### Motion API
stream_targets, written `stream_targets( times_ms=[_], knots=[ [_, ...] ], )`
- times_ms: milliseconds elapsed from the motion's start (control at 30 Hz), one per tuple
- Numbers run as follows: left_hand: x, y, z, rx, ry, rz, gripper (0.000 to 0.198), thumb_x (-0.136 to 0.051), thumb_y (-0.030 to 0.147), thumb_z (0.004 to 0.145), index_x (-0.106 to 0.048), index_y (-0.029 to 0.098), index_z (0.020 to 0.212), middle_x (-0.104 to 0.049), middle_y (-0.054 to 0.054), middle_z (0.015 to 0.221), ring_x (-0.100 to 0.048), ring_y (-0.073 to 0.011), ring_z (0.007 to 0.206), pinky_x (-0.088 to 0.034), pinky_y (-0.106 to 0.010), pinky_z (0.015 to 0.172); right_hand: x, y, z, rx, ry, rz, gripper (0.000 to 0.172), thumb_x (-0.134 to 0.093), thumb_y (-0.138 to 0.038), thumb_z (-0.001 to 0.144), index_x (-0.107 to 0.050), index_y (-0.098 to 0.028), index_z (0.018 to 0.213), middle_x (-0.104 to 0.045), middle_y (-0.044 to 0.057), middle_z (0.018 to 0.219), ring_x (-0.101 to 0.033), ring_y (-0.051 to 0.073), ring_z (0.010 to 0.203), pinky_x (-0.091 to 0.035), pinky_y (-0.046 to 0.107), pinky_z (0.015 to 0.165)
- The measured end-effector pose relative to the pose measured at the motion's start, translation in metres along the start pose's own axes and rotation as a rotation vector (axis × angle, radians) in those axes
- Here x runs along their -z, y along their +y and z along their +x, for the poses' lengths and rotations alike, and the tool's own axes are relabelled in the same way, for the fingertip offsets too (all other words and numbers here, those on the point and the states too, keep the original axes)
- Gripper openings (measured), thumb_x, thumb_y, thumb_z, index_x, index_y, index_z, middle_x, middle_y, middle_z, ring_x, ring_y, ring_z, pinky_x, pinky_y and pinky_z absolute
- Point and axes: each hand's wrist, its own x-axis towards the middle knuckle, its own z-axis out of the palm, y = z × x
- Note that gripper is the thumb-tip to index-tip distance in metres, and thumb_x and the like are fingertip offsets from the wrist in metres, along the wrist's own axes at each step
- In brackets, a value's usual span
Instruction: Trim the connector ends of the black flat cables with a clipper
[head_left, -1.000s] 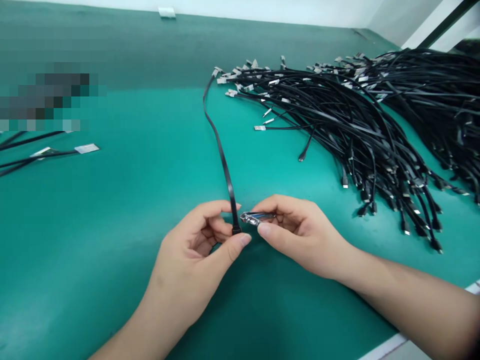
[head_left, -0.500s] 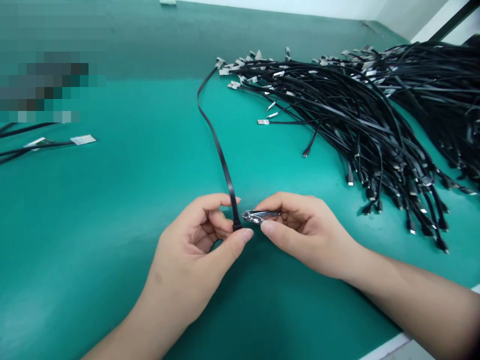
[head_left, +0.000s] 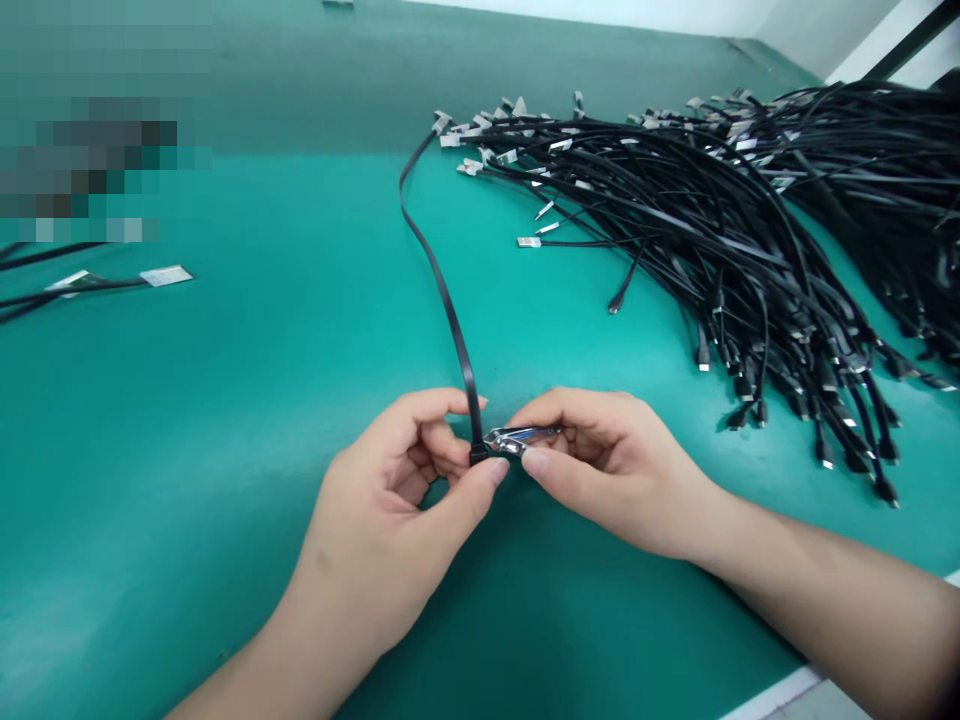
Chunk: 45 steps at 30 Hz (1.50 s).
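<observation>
Between the fingers and thumb of my left hand (head_left: 409, 490) is the near plug end of a flat black USB cable (head_left: 448, 305). The cable runs away over the green table to a metal plug near the pile. My right hand (head_left: 611, 465) pinches a small shiny nail clipper (head_left: 517, 438). Its jaws are right at the cable, just above the plug's black housing. Whether the jaws touch the cable is too small to tell. My left thumb covers the tip of the plug.
A big pile of black USB cables (head_left: 697, 220) lies at the right, with a second pile (head_left: 892, 170) behind it. More cables with pale tags (head_left: 166, 275) lie at the far left, below a blurred-out patch. All rest on the green table (head_left: 262, 400).
The nail clipper's jaws have come closer to the cable, closing the small gap beside it. Both hands hold the same things as before.
</observation>
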Motion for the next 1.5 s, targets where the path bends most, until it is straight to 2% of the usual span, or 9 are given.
stream_targets(
  times_ms=[567,900,1233,1500],
  knots=[
    [0.001,-0.006,-0.004,-0.028,-0.029,0.055,0.031,-0.080,0.015,0.084,-0.074,0.033,0.109,-0.065,0.010,0.074,-0.066,-0.0038,0.065,-0.055,-0.006,0.063,0.001,0.001,-0.001,0.040,0.025,-0.099,0.016,-0.067,-0.030,0.089,-0.071,-0.015,0.094,-0.054,-0.002,0.065,-0.042,0.011,0.053,-0.034,0.026,0.047],
    [0.004,-0.010,-0.006,-0.033,-0.033,0.093,0.030,-0.081,0.019,0.085,-0.074,0.035,0.110,-0.067,0.008,0.076,-0.067,-0.0068,0.067,-0.056,-0.010,0.062,0.001,-0.001,-0.004,0.041,0.021,-0.131,0.012,-0.067,-0.028,0.092,-0.068,-0.016,0.089,-0.043,-0.007,0.059,-0.032,0.008,0.050,-0.026,0.022,0.043],
    [0.003,-0.010,-0.004,-0.044,-0.053,0.098,0.032,-0.081,0.019,0.084,-0.073,0.036,0.110,-0.067,0.009,0.076,-0.067,-0.0063,0.068,-0.056,-0.011,0.064,0.003,-0.001,-0.006,0.073,0.005,-0.195,0.015,-0.065,-0.028,0.095,-0.066,-0.017,0.085,-0.044,-0.006,0.058,-0.031,0.008,0.049,-0.023,0.023,0.042],
    [0.003,-0.009,-0.005,-0.033,-0.044,0.097,0.028,-0.080,0.019,0.083,-0.074,0.031,0.108,-0.066,0.008,0.073,-0.066,-0.0073,0.064,-0.056,-0.012,0.062,0.003,-0.004,-0.004,0.070,-0.018,-0.212,0.016,-0.063,-0.029,0.094,-0.066,-0.017,0.084,-0.047,-0.006,0.058,-0.033,0.008,0.050,-0.024,0.023,0.044]
  ],
)
